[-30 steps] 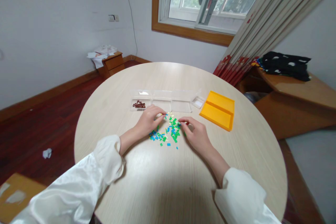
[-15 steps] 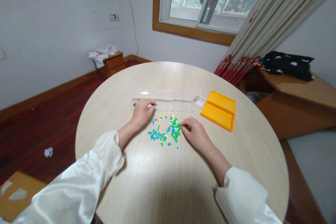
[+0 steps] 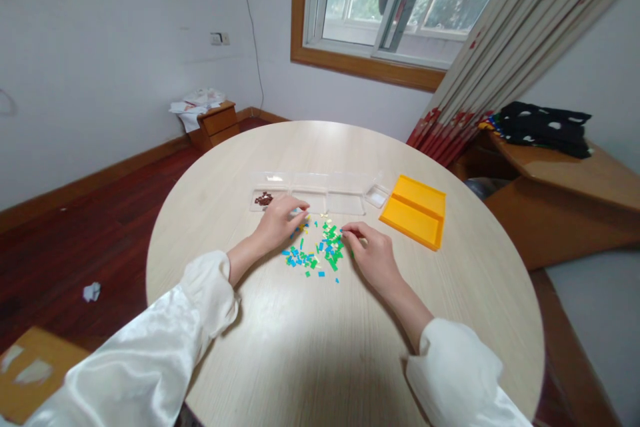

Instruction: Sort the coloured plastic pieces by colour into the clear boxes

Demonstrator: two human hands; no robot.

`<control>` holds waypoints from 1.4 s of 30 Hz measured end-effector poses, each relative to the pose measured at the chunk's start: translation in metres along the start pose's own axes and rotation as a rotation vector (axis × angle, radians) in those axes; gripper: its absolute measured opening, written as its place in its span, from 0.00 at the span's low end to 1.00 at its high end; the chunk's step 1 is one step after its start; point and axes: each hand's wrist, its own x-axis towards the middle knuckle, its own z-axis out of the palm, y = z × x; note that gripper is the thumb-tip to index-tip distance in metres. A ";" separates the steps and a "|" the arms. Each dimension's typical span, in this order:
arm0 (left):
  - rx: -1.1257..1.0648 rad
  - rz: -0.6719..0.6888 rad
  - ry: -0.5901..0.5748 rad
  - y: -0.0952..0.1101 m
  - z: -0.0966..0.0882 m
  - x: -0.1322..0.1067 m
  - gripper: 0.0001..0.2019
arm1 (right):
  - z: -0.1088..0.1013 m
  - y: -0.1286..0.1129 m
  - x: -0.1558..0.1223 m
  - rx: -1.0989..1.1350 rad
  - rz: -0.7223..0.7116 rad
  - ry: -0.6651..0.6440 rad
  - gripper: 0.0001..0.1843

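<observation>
My left hand [image 3: 279, 221] is over the front edge of a clear compartment tray [image 3: 345, 203], its thumb and forefinger apart with nothing seen between them. Brown small pieces [image 3: 263, 198] lie in the tray's left compartment, just beyond that hand. My right hand [image 3: 374, 252] is at the right side of a loose pile of small flat green pieces [image 3: 332, 248], mixed with blue and pale ones. Its thumb and forefinger are pinched together, and whatever is between them is too small to name. More blue pieces [image 3: 294, 259] are scattered to the left, with a few yellow ones under my left hand.
A yellow two-part tray [image 3: 413, 212] rests at the right, beside a small clear square box [image 3: 377, 195]. All this is on a round pale wooden table [image 3: 320, 347]. A wooden cabinet [image 3: 565, 193] with dark cloth on it stands beyond the right edge.
My left hand has shifted slightly right and toward me, and its pinch has opened; the blue piece it held no longer shows there. My right hand stays pinched by the pile.
</observation>
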 end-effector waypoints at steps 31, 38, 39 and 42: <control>0.169 -0.128 0.064 -0.022 0.000 0.006 0.07 | 0.021 -0.006 -0.009 -0.286 -0.276 -0.209 0.05; 0.155 -0.153 0.011 -0.020 0.004 0.004 0.09 | 0.021 -0.007 -0.009 -0.284 -0.270 -0.230 0.04; 0.147 -0.149 0.015 -0.019 0.004 0.005 0.09 | 0.021 -0.007 -0.009 -0.279 -0.260 -0.229 0.04; 0.102 -0.092 0.009 -0.014 0.000 0.005 0.09 | 0.020 -0.007 -0.008 -0.272 -0.215 -0.198 0.04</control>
